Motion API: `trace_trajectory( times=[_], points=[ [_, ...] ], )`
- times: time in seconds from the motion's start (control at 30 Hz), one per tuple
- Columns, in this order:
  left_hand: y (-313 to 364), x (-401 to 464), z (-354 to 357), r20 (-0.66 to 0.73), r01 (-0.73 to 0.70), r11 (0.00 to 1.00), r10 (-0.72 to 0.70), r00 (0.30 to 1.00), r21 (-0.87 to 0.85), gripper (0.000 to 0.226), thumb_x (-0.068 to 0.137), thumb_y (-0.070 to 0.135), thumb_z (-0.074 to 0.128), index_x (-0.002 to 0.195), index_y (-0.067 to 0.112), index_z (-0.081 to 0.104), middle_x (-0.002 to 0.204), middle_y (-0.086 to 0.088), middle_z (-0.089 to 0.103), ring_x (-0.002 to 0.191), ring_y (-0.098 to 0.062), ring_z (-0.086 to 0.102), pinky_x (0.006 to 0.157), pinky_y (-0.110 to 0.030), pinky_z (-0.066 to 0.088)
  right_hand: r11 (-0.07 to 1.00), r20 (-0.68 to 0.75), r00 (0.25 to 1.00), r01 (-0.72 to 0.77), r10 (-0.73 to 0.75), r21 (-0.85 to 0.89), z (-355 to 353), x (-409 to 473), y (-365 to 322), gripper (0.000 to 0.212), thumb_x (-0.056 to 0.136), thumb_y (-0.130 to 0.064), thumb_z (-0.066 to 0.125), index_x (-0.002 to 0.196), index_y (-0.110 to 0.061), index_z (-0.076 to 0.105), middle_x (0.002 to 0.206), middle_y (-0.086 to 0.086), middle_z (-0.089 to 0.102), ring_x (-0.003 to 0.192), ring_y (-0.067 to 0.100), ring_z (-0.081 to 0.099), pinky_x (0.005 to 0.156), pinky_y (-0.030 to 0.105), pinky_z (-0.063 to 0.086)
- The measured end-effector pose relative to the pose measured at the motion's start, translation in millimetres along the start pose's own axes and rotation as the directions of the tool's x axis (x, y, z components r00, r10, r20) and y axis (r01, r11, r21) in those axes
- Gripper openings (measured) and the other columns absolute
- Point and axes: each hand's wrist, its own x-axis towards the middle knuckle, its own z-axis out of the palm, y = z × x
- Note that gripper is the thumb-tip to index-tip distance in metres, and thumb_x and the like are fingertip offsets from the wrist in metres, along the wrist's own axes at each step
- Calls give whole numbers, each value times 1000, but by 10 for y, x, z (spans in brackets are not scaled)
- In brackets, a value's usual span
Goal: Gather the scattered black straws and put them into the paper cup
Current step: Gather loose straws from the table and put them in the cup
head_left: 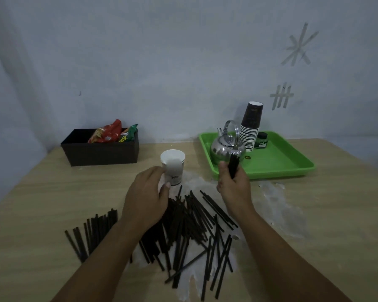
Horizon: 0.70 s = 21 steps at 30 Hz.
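A white paper cup (173,164) stands upright on the wooden table (52,192), its mouth showing nothing inside. My left hand (147,197) holds its side, thumb against the wall. To the right of the cup, my right hand (234,186) grips a small bundle of black straws (234,164) that points upward. Several more loose black straws (190,227) lie scattered on the table under and between my forearms. A smaller group of straws (92,232) lies to the left.
A green tray (277,158) at the back right carries a steel kettle (226,144), a stack of dark paper cups (251,127) and a small green jar (261,140). A black box (100,152) with snack packets stands at the back left. White worn patches mark the table.
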Motion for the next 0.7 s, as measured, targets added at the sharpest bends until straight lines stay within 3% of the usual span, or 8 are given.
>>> trace_trajectory(
  times=[0.07, 0.17, 0.27, 0.33, 0.4, 0.53, 0.63, 0.7],
  points=[
    [-89, 98, 4, 47, -52, 998, 51, 998, 18, 51, 93, 41, 46, 138, 16, 41, 143, -4, 44, 130, -20, 37, 104, -30, 30, 990, 21, 1000, -14, 11, 142, 224, 98, -125, 23, 100, -33, 51, 84, -17, 52, 54, -8, 39, 48, 9, 34, 47, 30, 27],
    [-166, 188, 36, 127, -132, 991, 127, 984, 34, 67, 93, 57, 36, 146, 19, 25, 155, -5, 25, 141, -19, 23, 114, -39, 23, 965, -38, 999, -12, 23, 263, 581, 285, -307, 32, 102, -35, 46, 77, -16, 48, 53, -6, 43, 45, 10, 39, 47, 30, 32],
    [-230, 231, 86, 169, -121, 991, 110, 979, 56, 74, 90, 66, 26, 149, 22, 18, 158, -1, 14, 144, -17, 12, 116, -41, 17, 930, -92, 995, -1, 38, 367, 887, 478, -428, 36, 102, -38, 44, 74, -16, 47, 54, -4, 48, 46, 11, 47, 51, 30, 41],
    [-257, 243, 110, 188, -97, 994, 85, 978, 53, 74, 90, 68, 22, 149, 23, 18, 158, 2, 14, 144, -16, 11, 116, -43, 18, 921, -103, 994, 12, 30, 388, 1039, 588, -458, 34, 102, -39, 44, 77, -16, 48, 57, -4, 52, 51, 12, 53, 61, 32, 49],
    [-273, 252, 122, 190, -92, 995, 85, 978, 30, 74, 89, 69, 18, 148, 24, 20, 158, 2, 16, 144, -16, 13, 115, -45, 20, 948, -108, 994, 9, 27, 317, 1153, 662, -417, 34, 102, -40, 42, 81, -16, 51, 61, -4, 59, 56, 9, 57, 70, 31, 51],
    [-302, 248, 125, 183, -79, 997, 78, 980, 1, 74, 89, 69, 16, 147, 24, 25, 157, 3, 21, 143, -15, 17, 113, -44, 23, 995, -62, 997, -32, 38, 95, 1245, 673, -212, 45, 103, -47, 36, 81, -19, 62, 87, -3, 71, 65, -1, 62, 62, 19, 47],
    [-296, 253, 111, 172, -78, 997, 77, 982, -2, 70, 91, 66, 18, 146, 23, 28, 154, 1, 29, 141, -17, 23, 111, -44, 27, 997, -18, 997, -74, 74, 2, 1257, 638, -74, 46, 100, -53, 36, 78, -27, 67, 103, -3, 72, 100, 15, 64, 89, 38, 50],
    [-284, 267, 102, 160, -81, 997, 80, 984, 2, 67, 92, 63, 21, 143, 21, 32, 152, 1, 33, 140, -17, 26, 110, -41, 28, 994, -12, 995, -103, 103, -41, 1249, 619, -24, 45, 99, -54, 37, 80, -27, 68, 105, -5, 71, 104, 16, 63, 94, 40, 48]
  ],
)
